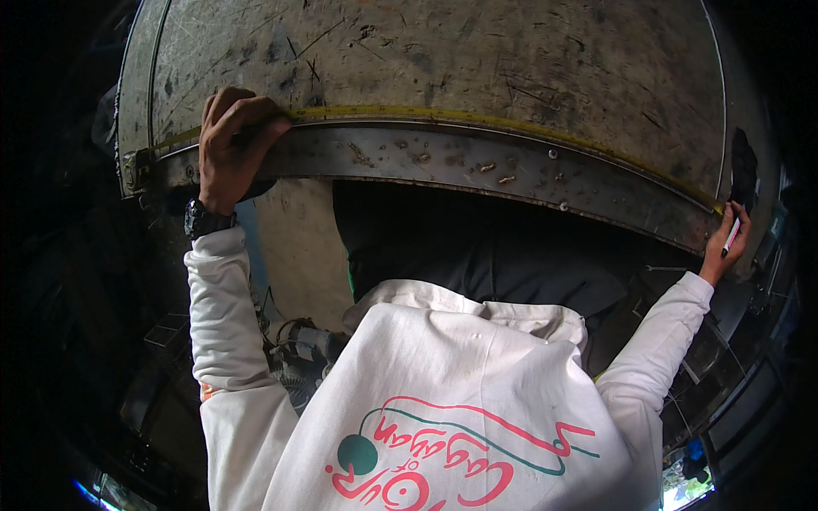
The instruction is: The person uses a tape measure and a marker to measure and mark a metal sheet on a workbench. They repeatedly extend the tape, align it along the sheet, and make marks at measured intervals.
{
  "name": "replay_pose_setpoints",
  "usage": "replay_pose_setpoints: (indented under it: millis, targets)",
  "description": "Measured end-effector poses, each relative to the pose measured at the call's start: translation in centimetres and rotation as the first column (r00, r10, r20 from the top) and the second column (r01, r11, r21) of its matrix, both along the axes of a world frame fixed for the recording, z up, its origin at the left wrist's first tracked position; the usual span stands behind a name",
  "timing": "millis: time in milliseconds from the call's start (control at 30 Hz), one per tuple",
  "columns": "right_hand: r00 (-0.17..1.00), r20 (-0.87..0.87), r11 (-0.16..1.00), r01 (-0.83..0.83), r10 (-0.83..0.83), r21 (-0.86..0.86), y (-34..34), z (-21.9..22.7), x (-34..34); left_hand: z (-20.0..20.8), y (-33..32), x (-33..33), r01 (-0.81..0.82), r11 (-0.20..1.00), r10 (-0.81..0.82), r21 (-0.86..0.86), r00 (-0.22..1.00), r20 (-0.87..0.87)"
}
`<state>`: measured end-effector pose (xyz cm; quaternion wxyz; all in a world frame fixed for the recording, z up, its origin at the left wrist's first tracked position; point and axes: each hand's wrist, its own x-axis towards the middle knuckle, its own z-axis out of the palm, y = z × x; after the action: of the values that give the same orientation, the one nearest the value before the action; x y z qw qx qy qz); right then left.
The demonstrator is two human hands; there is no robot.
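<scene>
A yellow tape measure blade [443, 113] is stretched along the near edge of a worn work table. It lies beside a flat steel bar [400, 153] with rough weld spots. At the far left a small boxy piece [135, 170], which looks like the tape's case, sits at the table corner. My left hand [234, 140], wearing a dark watch, is closed over the blade, with bent fingers pressing on it at the bar. At the right end of the blade, my right hand [726, 243] grips a white and dark marker [731, 237], its fingers by the tape's end.
The scratched, stained table top [511, 60] reaches away from me, with metal strips along its sides. A dark cloth-like thing [744, 166] hangs at the right edge. Below left is a motor-like machine [311, 345]. A wrench [669, 269] shows near my right sleeve.
</scene>
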<state>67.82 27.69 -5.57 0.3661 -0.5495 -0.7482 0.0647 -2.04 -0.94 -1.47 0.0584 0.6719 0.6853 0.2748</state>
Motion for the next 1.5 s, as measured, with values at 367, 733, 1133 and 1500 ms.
replay_pose_setpoints:
  millis: [367, 733, 1133, 1500]
  targets:
    - [0.998, 0.005, 0.997, 0.055, -0.055, 0.046, 0.0, -0.2, -0.2, -0.1, 0.2, -0.1, 0.031, 0.999, -0.031, -0.014, 1.000, -0.002]
    - [0.999, 0.020, 0.998, 0.029, -0.031, 0.059, -0.3, 0.2, -0.9, -0.2, 0.2, -0.1, -0.029, 1.000, 0.028, -0.006, 0.999, -0.025]
    - [0.999, -0.029, 0.999, 0.046, -0.046, 0.023, -0.1, 0.0, -0.5, -0.1, 0.5, -0.1, -0.053, 0.996, 0.061, -0.073, 0.992, 0.112]
    - [0.999, 0.006, 0.998, 0.044, -0.044, 0.052, -0.5, 0.4, -1.9, 0.1, 0.4, -0.1, -0.063, 0.990, 0.081, -0.123, 0.986, 0.148]
